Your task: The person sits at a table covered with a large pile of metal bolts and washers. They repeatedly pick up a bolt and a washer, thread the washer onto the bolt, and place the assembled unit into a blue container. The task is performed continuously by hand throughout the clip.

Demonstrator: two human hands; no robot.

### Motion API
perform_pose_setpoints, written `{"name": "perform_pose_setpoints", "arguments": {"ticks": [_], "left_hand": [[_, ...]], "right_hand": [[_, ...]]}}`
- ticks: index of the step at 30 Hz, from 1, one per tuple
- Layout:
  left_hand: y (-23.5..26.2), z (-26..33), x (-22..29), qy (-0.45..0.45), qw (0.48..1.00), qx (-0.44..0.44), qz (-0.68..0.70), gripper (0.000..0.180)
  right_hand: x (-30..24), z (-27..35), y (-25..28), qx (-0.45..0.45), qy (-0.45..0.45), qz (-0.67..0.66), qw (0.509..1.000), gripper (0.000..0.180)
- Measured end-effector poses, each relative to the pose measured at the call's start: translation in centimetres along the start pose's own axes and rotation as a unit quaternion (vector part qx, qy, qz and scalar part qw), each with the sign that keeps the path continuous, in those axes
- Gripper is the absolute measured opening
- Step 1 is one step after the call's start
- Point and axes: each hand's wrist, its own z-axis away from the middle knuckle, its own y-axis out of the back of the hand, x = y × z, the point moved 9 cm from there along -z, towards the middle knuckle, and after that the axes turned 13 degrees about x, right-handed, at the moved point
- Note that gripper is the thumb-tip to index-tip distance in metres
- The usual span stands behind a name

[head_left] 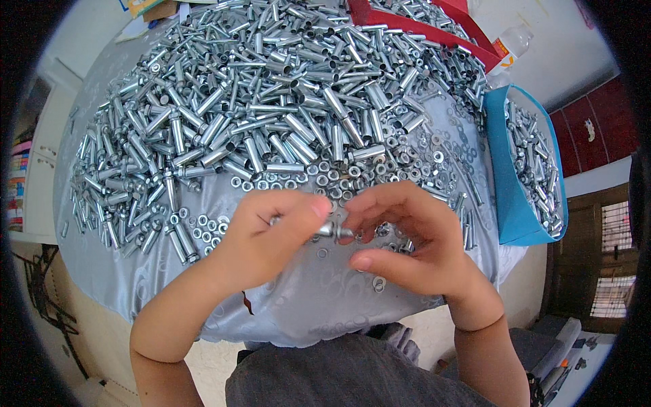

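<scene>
My left hand [261, 234] is closed round a shiny metal sleeve anchor bolt [327, 230], its thumb lying along the top. One end of the bolt, with what looks like a nut or washer, sticks out toward the right; most of the shaft is hidden in the palm. Beside that end is my right hand [413, 237], fingers curved and thumb held well apart from them. Its fingertips come close to the bolt's end; whether they touch it I cannot tell. Loose nuts and washers [332, 178] lie just beyond both hands.
A large heap of metal sleeves and bolts [258, 88] covers the far part of the table, over a pale silvery tablecloth [291, 305]. To the right stands a blue box [525, 234] full of bolts. A red tray [407, 25] and a plastic bottle [513, 44] are at the back right.
</scene>
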Motion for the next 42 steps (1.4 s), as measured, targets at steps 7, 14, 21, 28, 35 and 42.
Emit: {"name": "perform_pose_setpoints", "arguments": {"ticks": [7,14,21,28,35,42], "left_hand": [[1.7,-1.3,-0.5,0.084,0.979,0.079,0.166,0.046],[1.6,-1.5,-0.2,0.07,0.98,0.1,0.157,0.047],[1.3,-1.2,-0.7,0.078,0.975,0.06,0.2,0.037],[1.3,-1.1,-1.1,0.087,0.982,0.062,0.159,0.038],[1.0,-0.8,-0.6,0.011,0.998,0.065,0.002,0.036],[0.5,-0.6,-0.9,0.034,0.999,0.027,0.032,0.035]], "right_hand": [[0.1,-0.5,-0.1,-0.022,0.033,0.102,0.994,0.026],[0.3,0.3,-3.0,-0.12,0.272,0.371,0.88,0.027],[0.8,1.0,-4.2,-0.14,0.292,0.434,0.841,0.03],[-0.8,-0.5,-2.4,-0.072,0.267,0.375,0.885,0.029],[-1.8,-0.5,-0.4,0.011,0.221,0.248,0.943,0.028],[-1.9,-0.3,-0.8,0.006,0.225,0.218,0.95,0.025]]}}
